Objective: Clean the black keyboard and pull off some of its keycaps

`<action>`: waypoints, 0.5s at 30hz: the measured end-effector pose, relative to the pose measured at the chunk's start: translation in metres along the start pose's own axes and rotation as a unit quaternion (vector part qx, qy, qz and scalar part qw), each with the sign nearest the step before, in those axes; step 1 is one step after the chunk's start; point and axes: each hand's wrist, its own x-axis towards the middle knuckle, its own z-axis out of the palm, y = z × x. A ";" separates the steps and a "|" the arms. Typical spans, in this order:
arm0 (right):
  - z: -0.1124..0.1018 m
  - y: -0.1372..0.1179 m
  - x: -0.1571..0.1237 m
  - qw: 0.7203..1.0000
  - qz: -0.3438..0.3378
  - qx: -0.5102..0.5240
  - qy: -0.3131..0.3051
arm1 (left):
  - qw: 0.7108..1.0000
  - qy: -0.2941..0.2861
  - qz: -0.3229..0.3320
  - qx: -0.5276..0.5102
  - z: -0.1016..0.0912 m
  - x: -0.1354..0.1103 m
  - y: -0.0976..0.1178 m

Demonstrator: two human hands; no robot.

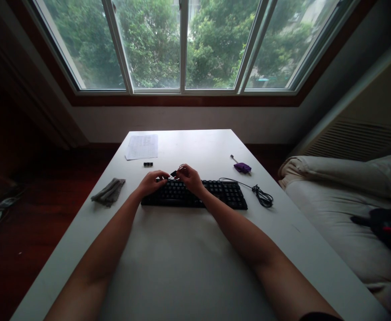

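Observation:
A black keyboard lies across the white table, partly covered by both hands. At its upper left edge rests my left hand, fingers curved and apart, with nothing visible in them. My right hand is raised over the keys, its fingers pinched on what looks like a thin wire keycap puller. A small black keycap shows at those fingertips, between the two hands. Just beyond my left hand, a short row of black keycaps sits on the table.
A grey cloth lies to the left, and printed paper at the far left corner. On the right are the coiled keyboard cable and a purple item with a small brush beside it. A sofa stands right of the table.

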 end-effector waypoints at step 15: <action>0.005 0.002 -0.007 0.998 0.006 -0.067 -0.008 | 1.000 0.003 0.013 0.011 0.007 0.000 -0.005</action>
